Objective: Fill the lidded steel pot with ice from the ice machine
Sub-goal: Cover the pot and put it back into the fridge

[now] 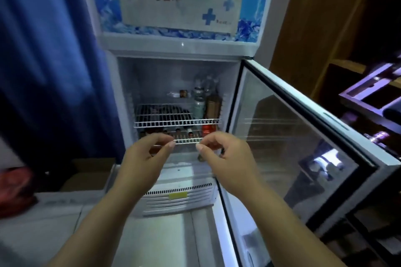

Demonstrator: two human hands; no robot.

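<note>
Two hands, left hand (147, 154) and right hand (219, 154), are held before the open cooler (178, 84) at the lower wire shelf's (186, 140) front edge, fingers loosely curled, nothing gripped, probably poised for reaching in. No steel pot is seen; its place cannot be told.

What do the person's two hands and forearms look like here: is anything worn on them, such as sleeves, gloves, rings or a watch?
The left hand and right hand are bare, with no gloves, and short plain nails. No rings or watch show. Both forearms are uncovered to the picture's bottom edge; no sleeve is in view.
</note>
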